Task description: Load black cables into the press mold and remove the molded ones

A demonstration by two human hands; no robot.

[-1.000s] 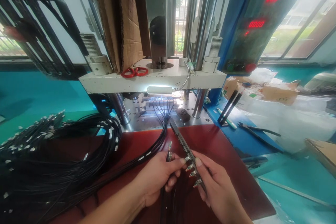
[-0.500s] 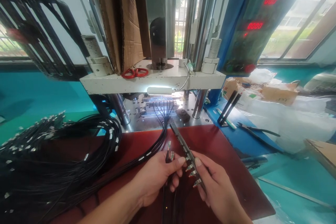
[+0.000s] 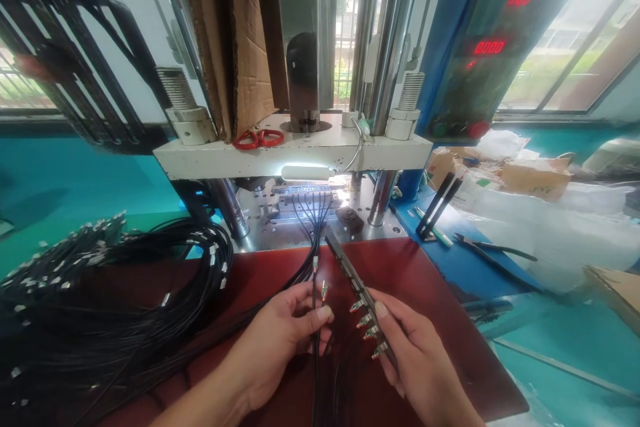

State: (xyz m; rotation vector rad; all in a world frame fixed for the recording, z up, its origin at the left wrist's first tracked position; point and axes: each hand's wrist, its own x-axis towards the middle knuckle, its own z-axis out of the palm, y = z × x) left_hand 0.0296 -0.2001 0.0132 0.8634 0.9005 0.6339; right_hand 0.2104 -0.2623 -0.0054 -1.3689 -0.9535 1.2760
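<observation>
My left hand (image 3: 293, 330) is closed around thin black cables (image 3: 315, 293), their metal connector ends poking up past the fingers. One small connector (image 3: 324, 290) stands just above my thumb. My right hand (image 3: 413, 340) grips a long, dark slotted bar (image 3: 350, 272), held tilted with its far end toward the press. Several cable connectors (image 3: 369, 332) sit along the bar's near left edge, their wires hanging down. A small gap separates my left fingertips from the bar. Beyond it, a row of black cables (image 3: 315, 213) runs into a lit fixture (image 3: 303, 199) on the press bed.
A large coil of black cables (image 3: 205, 280) lies at left on the red board (image 3: 450, 347). Overhead is the white press plate (image 3: 240, 161), with red-handled scissors (image 3: 259, 139) on it. Pliers (image 3: 495, 247) and black tweezers (image 3: 440, 207) are on the blue surface at right.
My left hand has drawn back left from the bar. One more connector now shows on the bar, and the connectors in my left hand have shifted. My right hand has barely moved.
</observation>
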